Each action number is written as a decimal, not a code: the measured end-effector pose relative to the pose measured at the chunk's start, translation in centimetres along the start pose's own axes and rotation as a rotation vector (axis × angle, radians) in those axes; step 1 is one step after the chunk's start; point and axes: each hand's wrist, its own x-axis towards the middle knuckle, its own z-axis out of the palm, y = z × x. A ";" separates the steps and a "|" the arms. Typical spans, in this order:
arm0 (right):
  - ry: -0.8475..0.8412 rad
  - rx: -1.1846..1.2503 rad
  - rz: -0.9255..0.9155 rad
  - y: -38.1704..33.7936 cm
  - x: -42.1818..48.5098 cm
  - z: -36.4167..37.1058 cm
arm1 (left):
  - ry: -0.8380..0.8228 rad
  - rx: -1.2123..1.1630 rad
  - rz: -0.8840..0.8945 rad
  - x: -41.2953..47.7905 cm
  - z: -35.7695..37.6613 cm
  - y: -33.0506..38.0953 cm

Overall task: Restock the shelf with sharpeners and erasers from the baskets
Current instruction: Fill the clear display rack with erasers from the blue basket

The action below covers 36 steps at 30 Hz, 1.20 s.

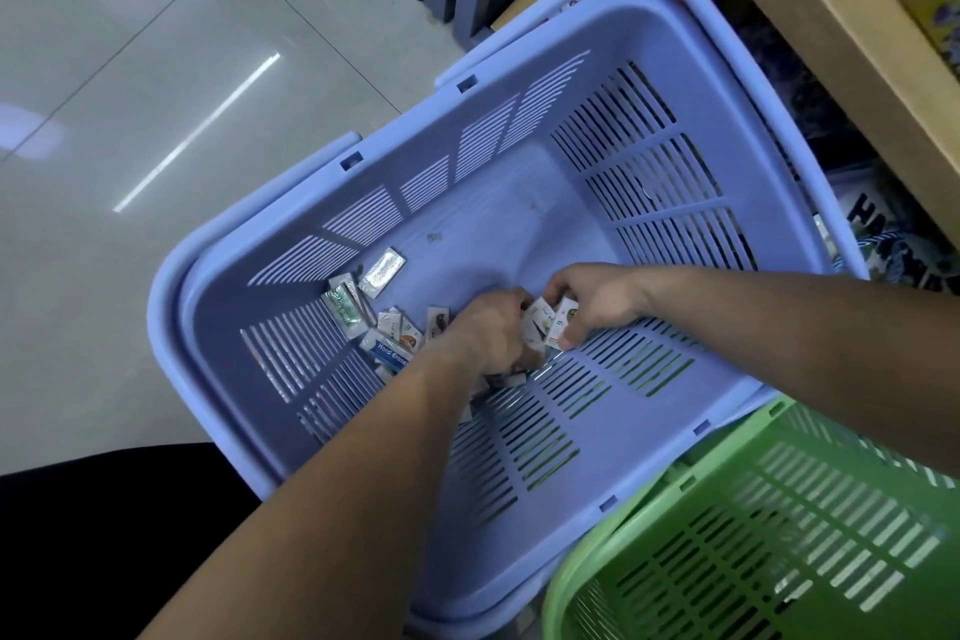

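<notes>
Reaching into the lilac slotted plastic basket (519, 203), right hand (597, 299) pinches small white wrapped eraser packs (545, 325), left hand (491, 327) curled alongside, grip unclear in blur; loose foil-wrapped erasers (363, 307) lie just left of it, so left's nearer.

Basket mouth: the blue basket (587, 68) is open on top, so a hand can enter from above.
Far half of basket floor: bare plastic, with room to reach in.
Near-left corner: loose erasers (382, 327) are heaped against the walls and crowd that corner.
Near wall, middle: the left hand (488, 333) and right hand (597, 299) meet here, each gripping erasers. Both forearms cross the near rim.
Right edge: a wooden shelf (810, 26) overhangs close beside the basket.
Near-right corner: a green basket (727, 509) sits just beside it, blocking that side.
Left edge: open tiled floor (130, 94).
</notes>
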 end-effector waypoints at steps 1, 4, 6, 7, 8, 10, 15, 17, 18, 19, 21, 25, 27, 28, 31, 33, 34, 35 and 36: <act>0.003 0.009 0.003 0.0 0.0 -0.1 | -0.008 -0.001 -0.020 0.1 0.1 0.1; -0.009 0.020 0.004 0.2 0.1 -0.1 | -0.010 0.021 -0.040 0.1 0.3 0.2; -0.018 0.010 0.002 0.3 0.3 -0.2 | 0.008 0.030 -0.031 0.0 0.2 0.1; -0.018 -0.004 0.001 0.3 0.3 -0.3 | 0.011 0.029 -0.032 -0.1 0.1 0.0; -0.020 -0.021 -0.003 0.3 0.3 -0.5 | 0.010 0.024 -0.032 -0.2 0.1 0.0; -0.026 -0.052 -0.009 0.2 0.1 -0.8 | 0.000 0.000 -0.042 -0.2 0.0 0.1; -0.019 -0.084 0.008 -0.4 -0.5 -1.3 | -0.076 -0.048 -0.048 -0.4 -0.2 0.0; -0.002 -0.077 0.012 -0.6 -0.9 -1.6 | -0.077 -0.033 -0.037 -0.6 -0.1 -0.1; 0.008 -0.068 0.012 -0.7 -1.1 -1.6 | -0.071 -0.027 -0.029 -0.6 0.0 -0.2; 0.018 -0.062 0.008 -0.8 -1.2 -1.7 | -0.070 -0.024 -0.018 -0.7 0.1 -0.2; 0.027 -0.040 -0.002 -0.9 -1.5 -1.9 | -0.082 -0.019 0.003 -0.9 0.3 -0.4; 0.052 0.098 -0.040 -1.5 -1.8 -2.2 | -0.067 0.003 0.014 -1.1 0.4 -0.9; 0.114 0.207 -0.087 -1.9 -2.3 -2.6 | -0.073 -0.024 -0.003 -1.2 0.2 -0.7; 0.150 0.285 -0.118 -2.2 -2.6 -2.9 | -0.060 -0.042 0.000 -1.3 -0.1 -0.5; 0.225 0.543 -0.226 -3.4 -4.3 -4.1 | 0.015 -0.220 0.040 -2.1 -1.6 0.3; 0.278 0.683 -0.298 -4.3 -6.1 -4.8 | 0.088 -0.359 0.057 -2.9 -3.0 1.0; 0.304 0.744 -0.331 -4.8 -7.3 -4.9 | 0.116 -0.411 0.062 -3.6 -3.8 1.6; 0.327 0.803 -0.362 -5.2 -8.6 -5.0 | 0.136 -0.466 0.066 -4.4 -4.5 2.1; 0.354 0.856 -0.393 -5.7 -10.0 -4.9 | 0.151 -0.523 0.075 -5.5 -5.2 2.9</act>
